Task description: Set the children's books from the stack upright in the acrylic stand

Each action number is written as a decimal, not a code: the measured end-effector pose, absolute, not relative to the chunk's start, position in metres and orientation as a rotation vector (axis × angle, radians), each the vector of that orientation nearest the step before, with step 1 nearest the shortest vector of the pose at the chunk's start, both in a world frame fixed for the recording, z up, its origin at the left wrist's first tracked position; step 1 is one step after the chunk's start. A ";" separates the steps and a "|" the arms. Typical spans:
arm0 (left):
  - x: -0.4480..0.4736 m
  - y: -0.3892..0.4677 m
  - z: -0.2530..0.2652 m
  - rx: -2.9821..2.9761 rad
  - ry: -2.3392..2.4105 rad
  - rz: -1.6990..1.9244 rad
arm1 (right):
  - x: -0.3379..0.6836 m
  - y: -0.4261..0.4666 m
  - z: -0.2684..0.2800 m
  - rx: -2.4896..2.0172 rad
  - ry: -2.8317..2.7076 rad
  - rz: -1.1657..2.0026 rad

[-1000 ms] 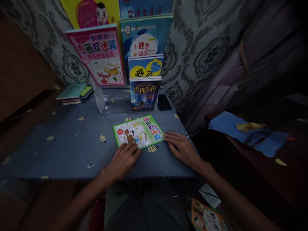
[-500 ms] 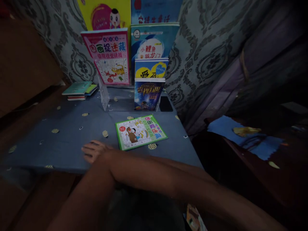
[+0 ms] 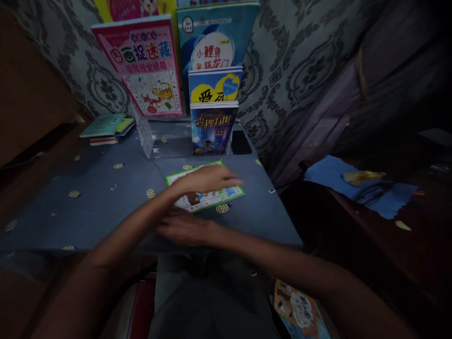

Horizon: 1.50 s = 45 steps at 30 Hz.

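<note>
My left hand is over a green-bordered picture book lying flat on the table, and hides part of its cover. Its fingers stretch to the right with nothing in them. Whether it touches the cover, I cannot tell. Nearer the table's front edge is my right hand, low beside the left wrist. Motion blurs its fingers, so their shape is unclear.
A clear stand at the back holds several books, among them a pink picture book and a dark blue book. A phone lies beside it. Stacked books are at the left. A blue cloth lies at right.
My arms were crossed, with the right hand spread at the left on the table. The right hand has drawn back rightward, and the left hand now shows over the green book. The view has shifted slightly.
</note>
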State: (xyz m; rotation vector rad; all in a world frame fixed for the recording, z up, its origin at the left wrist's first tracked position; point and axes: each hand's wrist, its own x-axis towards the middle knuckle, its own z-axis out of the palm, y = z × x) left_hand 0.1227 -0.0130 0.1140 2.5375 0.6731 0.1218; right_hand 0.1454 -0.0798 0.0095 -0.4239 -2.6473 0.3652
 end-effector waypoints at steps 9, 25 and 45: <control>0.041 0.029 0.014 2.317 1.365 0.669 | 0.286 0.020 -0.016 -1.200 -2.256 0.300; 0.046 0.011 -0.004 2.720 1.355 0.688 | 0.304 0.040 -0.023 -1.271 -2.315 0.312; 0.053 0.009 0.006 2.752 1.440 0.548 | 0.356 -0.078 -0.025 -1.209 -2.255 0.031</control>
